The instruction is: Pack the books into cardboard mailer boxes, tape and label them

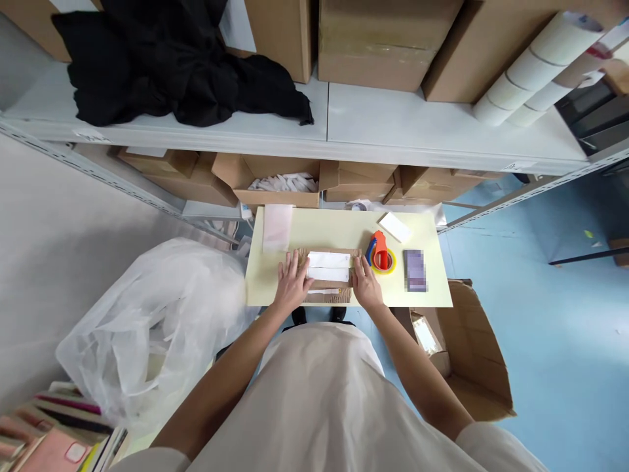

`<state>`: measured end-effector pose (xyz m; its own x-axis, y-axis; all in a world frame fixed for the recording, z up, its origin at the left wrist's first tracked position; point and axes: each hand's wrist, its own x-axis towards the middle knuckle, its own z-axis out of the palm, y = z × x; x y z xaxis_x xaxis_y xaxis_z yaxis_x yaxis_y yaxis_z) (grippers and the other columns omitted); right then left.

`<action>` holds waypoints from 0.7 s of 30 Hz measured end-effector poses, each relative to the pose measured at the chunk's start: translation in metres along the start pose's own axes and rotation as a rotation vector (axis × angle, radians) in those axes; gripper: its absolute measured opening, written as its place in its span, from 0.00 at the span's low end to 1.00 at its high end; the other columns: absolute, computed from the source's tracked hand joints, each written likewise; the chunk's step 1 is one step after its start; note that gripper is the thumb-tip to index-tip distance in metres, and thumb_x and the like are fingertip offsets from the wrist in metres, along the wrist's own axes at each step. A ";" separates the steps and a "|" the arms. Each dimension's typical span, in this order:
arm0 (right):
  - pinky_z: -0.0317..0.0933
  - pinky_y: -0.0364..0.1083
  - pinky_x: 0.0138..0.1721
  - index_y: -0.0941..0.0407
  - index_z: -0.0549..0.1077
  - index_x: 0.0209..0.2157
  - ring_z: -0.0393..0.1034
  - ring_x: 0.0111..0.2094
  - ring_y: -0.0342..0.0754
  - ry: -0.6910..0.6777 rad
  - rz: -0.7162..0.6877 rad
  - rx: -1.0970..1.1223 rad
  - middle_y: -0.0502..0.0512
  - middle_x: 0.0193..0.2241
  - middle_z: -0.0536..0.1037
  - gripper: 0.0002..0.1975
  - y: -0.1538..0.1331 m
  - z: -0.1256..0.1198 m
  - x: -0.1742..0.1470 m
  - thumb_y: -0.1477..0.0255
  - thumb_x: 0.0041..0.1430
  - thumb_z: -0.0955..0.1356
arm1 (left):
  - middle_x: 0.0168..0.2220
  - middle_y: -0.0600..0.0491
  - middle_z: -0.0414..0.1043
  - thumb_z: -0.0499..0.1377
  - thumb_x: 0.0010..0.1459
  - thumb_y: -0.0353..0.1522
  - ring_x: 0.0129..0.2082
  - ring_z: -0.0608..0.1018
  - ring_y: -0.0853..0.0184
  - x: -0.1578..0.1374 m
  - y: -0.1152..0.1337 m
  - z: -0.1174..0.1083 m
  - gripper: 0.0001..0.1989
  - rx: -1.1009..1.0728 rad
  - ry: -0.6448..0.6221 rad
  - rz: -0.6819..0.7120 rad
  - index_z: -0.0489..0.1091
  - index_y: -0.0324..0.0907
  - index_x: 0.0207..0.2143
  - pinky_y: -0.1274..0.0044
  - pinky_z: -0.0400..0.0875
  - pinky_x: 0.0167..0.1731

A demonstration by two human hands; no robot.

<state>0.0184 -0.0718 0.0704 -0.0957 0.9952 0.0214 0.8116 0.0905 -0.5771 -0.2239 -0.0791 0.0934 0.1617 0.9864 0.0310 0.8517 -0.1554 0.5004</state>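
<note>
A piece of corrugated cardboard [324, 284] lies on the pale yellow table in front of me. On top of it are two white flat strips [328, 267], side by side. My left hand [291, 283] rests on the cardboard's left end, fingers spread and thumb touching the left edge of the white strips. At the right end, my right hand [366, 283] holds the cardboard's edge with bent fingers, its thumb beside the strips. Just beyond that hand sits an orange and blue tape dispenser [379, 249] with a roll of yellowish tape [390, 262].
On the table [334, 226] are a pink translucent sheet [277, 227], a white box [395, 227] and a blurred purple item [415, 270]. A shelf [383, 124] with cartons overhangs the far side. A plastic bag [157, 321] bulges at left; an open carton [474, 341] stands at right.
</note>
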 end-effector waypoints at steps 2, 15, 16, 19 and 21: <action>0.56 0.57 0.58 0.55 0.50 0.64 0.46 0.64 0.56 0.003 -0.018 0.015 0.61 0.64 0.51 0.28 0.000 0.003 -0.001 0.72 0.62 0.57 | 0.67 0.42 0.39 0.53 0.58 0.43 0.66 0.41 0.47 -0.002 0.008 -0.001 0.32 0.053 -0.071 0.091 0.52 0.43 0.63 0.50 0.32 0.59; 0.49 0.55 0.61 0.57 0.38 0.66 0.36 0.66 0.54 -0.226 -0.127 0.191 0.63 0.67 0.37 0.38 0.012 -0.016 -0.005 0.60 0.61 0.60 | 0.64 0.40 0.50 0.59 0.54 0.38 0.64 0.52 0.49 0.009 0.021 0.015 0.34 0.113 -0.151 0.143 0.54 0.42 0.62 0.55 0.33 0.62; 0.47 0.55 0.61 0.56 0.39 0.66 0.35 0.66 0.54 -0.241 -0.136 0.215 0.62 0.67 0.38 0.38 0.015 -0.018 -0.004 0.59 0.61 0.60 | 0.64 0.40 0.51 0.59 0.53 0.38 0.64 0.52 0.49 0.010 0.023 0.017 0.34 0.127 -0.144 0.139 0.55 0.42 0.62 0.54 0.33 0.61; 0.46 0.56 0.61 0.55 0.49 0.64 0.39 0.66 0.55 -0.224 -0.129 0.281 0.62 0.65 0.47 0.33 0.028 -0.026 0.004 0.57 0.61 0.59 | 0.62 0.40 0.54 0.59 0.54 0.39 0.63 0.54 0.49 0.010 0.029 0.021 0.34 0.176 -0.130 0.147 0.55 0.42 0.62 0.54 0.35 0.62; 0.51 0.57 0.58 0.57 0.57 0.60 0.50 0.63 0.56 -0.121 -0.019 0.274 0.65 0.61 0.59 0.28 0.040 -0.032 0.015 0.58 0.63 0.57 | 0.62 0.39 0.55 0.58 0.55 0.39 0.63 0.55 0.49 0.009 0.031 0.024 0.33 0.225 -0.123 0.154 0.55 0.40 0.62 0.55 0.37 0.62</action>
<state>0.0677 -0.0520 0.0737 -0.1908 0.9802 -0.0533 0.6250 0.0794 -0.7765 -0.1840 -0.0764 0.0886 0.3453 0.9383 -0.0198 0.8991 -0.3247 0.2935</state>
